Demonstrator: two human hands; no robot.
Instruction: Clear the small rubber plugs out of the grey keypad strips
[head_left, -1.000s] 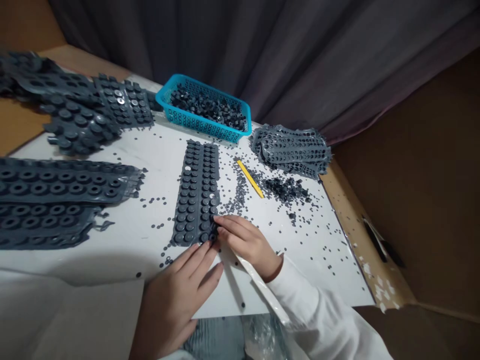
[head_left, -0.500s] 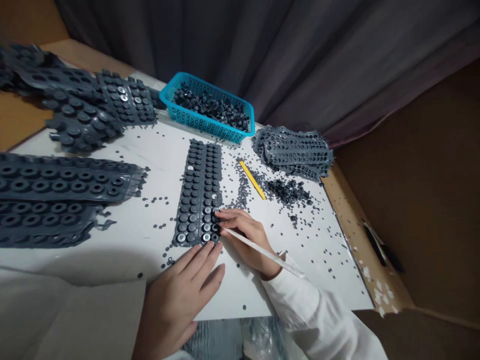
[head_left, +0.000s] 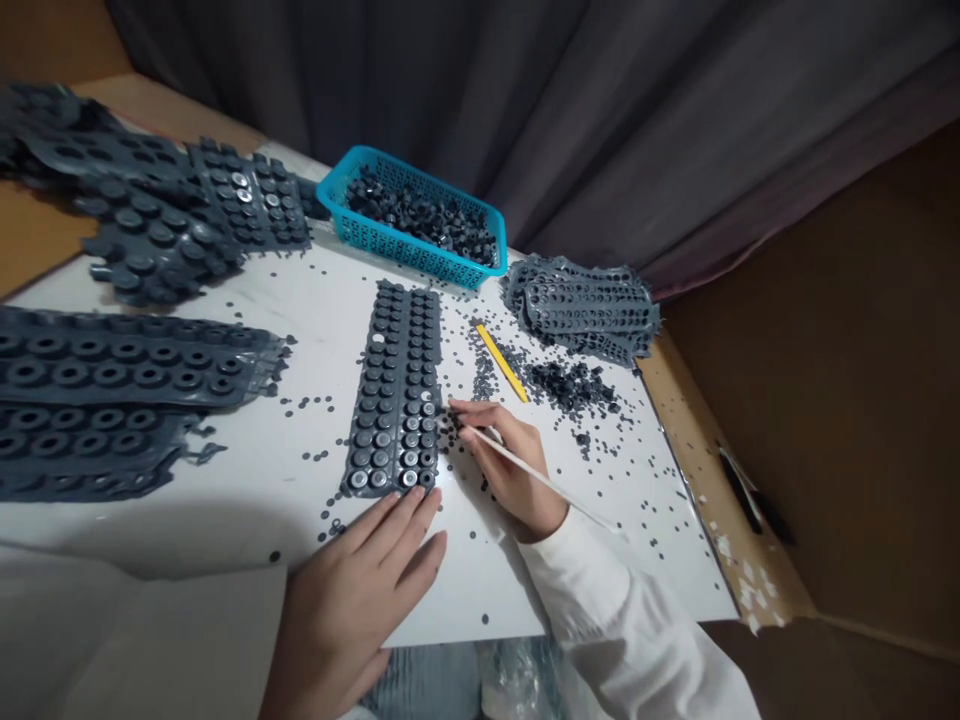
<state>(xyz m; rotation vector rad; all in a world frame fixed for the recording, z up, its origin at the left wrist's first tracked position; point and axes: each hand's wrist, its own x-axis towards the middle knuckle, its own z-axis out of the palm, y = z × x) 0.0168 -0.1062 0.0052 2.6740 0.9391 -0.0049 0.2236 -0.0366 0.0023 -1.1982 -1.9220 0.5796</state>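
The studded rubber sheet (head_left: 394, 390), landmark for all positions here, lies flat on the white bench (head_left: 322, 305) directly in front of you, its length running away from you and its raised studs facing up, an orientation that presumably keeps every row within reach. Your left hand (head_left: 367, 580) lies at the sheet's near end, palm down, fingers extended and slightly spread, grasping nothing; its fingertips meet the near edge, apparently to steady the sheet. Your right hand (head_left: 517, 470) is just beside the sheet's right edge, fingers closed in a pen-like pinch on a thin white stick (head_left: 544, 480), whose shaft slants back over the wrist; such a hold would favour fine control of the tip. Whether those fingertips also hold a small piece cannot be told. Beyond the sheet's far end stands a blue basket (head_left: 409, 248) containing small dark pieces (head_left: 420, 215), perhaps set there to leave the hands room. Right of the sheet lie a yellow strip (head_left: 501, 362), a loose dark heap (head_left: 574, 385) and, farther back, a stack of perforated sheets (head_left: 589, 305), seemingly kept apart from the ring-studded sheets (head_left: 127, 370) on the left. Tiny discs (head_left: 484, 380) are scattered around it.
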